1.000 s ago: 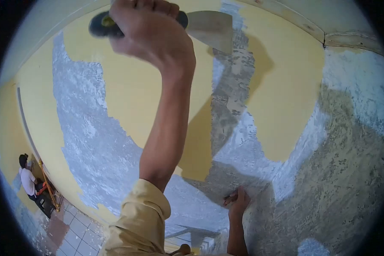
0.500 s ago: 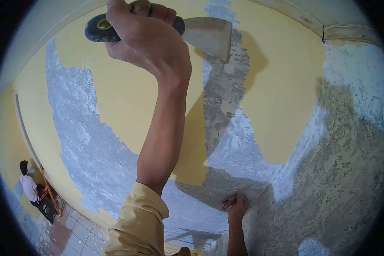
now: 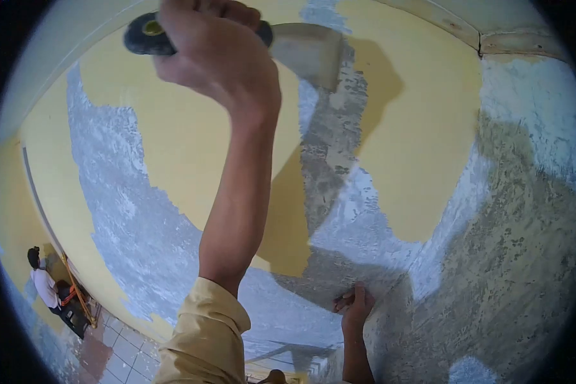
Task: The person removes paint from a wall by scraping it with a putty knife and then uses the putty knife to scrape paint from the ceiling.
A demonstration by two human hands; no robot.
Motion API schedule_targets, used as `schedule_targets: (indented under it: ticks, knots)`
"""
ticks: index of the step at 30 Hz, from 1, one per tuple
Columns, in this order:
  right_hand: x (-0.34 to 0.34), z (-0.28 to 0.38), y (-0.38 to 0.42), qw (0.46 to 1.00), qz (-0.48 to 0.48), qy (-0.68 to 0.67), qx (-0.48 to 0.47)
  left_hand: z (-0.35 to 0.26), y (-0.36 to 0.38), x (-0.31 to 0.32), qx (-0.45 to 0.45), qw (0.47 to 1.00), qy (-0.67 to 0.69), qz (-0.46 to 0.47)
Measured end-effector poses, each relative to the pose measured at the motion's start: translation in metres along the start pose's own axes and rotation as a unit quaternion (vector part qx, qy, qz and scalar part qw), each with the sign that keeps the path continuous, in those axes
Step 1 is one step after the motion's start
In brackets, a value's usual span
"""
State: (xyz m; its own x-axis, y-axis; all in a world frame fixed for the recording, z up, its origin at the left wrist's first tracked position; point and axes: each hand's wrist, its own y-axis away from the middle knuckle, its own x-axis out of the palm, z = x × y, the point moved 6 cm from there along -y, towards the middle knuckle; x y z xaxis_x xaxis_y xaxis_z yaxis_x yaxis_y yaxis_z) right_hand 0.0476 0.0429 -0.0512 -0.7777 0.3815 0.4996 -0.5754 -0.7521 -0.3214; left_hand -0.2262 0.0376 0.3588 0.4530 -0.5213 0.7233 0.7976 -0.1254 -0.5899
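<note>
My left hand (image 3: 221,57), raised high at the top of the view, is closed around the black handle of a wide scraper (image 3: 307,54). The scraper's metal blade points right and is slightly blurred, overlapping the upper end of a stripped grey band in the yellow wall (image 3: 403,185). Low and right of centre, my right hand (image 3: 357,306) is at the grey bared surface near the corner, its fingers loosely bent and the thumb apart from them. No tool shows in it.
A rough grey side wall (image 3: 512,275) meets the yellow wall at the right. The ceiling edge (image 3: 454,25) runs along the top. Far down on the left, another person (image 3: 45,285) is beside an orange ladder (image 3: 77,291) on a tiled floor (image 3: 125,349).
My left hand and the scraper have shifted slightly up and left in view, with the blade now more blurred. My right hand stays at the same spot on the wall.
</note>
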Motion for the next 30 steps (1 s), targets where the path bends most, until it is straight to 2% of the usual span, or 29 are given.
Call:
schedule_targets:
  ticks: [4, 6, 9, 10, 12, 16, 18, 19, 20, 22, 23, 24, 26, 28, 29, 30]
  knots:
    - [-0.004, -0.004, 0.001, 1.000, -0.018, 0.002, 0.016, -0.004, 0.010, 0.015, 0.000, 0.999, 0.016, 0.043]
    - [0.000, -0.002, 0.003, 1.000, -0.018, 0.005, 0.024, -0.008, 0.013, 0.015, 0.024, 0.999, -0.032, -0.013]
    - [-0.005, -0.004, 0.001, 1.000, -0.012, -0.003, 0.020, 0.000, 0.001, 0.002, 0.006, 1.000, 0.007, 0.015]
    - [-0.005, -0.007, 0.000, 1.000, -0.001, -0.014, 0.017, 0.001, -0.003, -0.003, -0.016, 1.000, 0.018, 0.010]
    - [-0.002, -0.001, 0.001, 1.000, -0.005, -0.012, 0.007, 0.000, -0.002, -0.008, 0.003, 0.999, 0.030, -0.010]
    - [-0.003, -0.005, 0.001, 1.000, -0.011, -0.001, 0.003, 0.011, -0.007, -0.009, -0.012, 1.000, 0.008, 0.014]
    - [-0.003, -0.004, 0.002, 1.000, -0.015, 0.009, 0.013, 0.011, -0.005, -0.008, 0.034, 0.999, -0.025, -0.030]
    - [-0.003, -0.004, 0.002, 1.000, -0.021, 0.014, 0.016, 0.005, -0.003, -0.003, 0.068, 0.995, -0.073, -0.003]
    - [-0.005, -0.006, 0.002, 0.999, -0.022, 0.015, 0.018, 0.010, -0.009, -0.009, 0.066, 0.995, -0.075, -0.003]
    - [-0.007, -0.009, 0.001, 1.000, -0.020, 0.000, 0.018, 0.019, -0.031, -0.019, 0.079, 0.994, 0.025, 0.075]
    - [-0.007, -0.007, 0.001, 1.000, -0.020, -0.002, 0.018, 0.003, -0.027, -0.018, 0.197, 0.950, -0.226, 0.088]
    - [-0.004, -0.004, 0.002, 1.000, -0.014, -0.002, 0.020, -0.004, -0.018, -0.010, 0.299, 0.832, -0.457, 0.097]
    - [-0.001, -0.003, 0.000, 1.000, -0.013, -0.003, 0.019, -0.003, -0.015, -0.005, 0.279, 0.831, -0.472, 0.094]
    - [-0.004, -0.006, 0.002, 0.999, -0.024, 0.004, 0.025, -0.008, 0.000, 0.020, 0.455, 0.641, -0.569, 0.242]
    - [-0.003, -0.006, 0.003, 0.999, -0.023, 0.008, 0.030, -0.009, 0.001, 0.020, 0.451, 0.639, -0.574, 0.243]
    - [-0.003, -0.005, 0.004, 0.999, -0.021, 0.002, 0.032, -0.015, -0.011, 0.009, 0.333, 0.826, -0.414, 0.191]
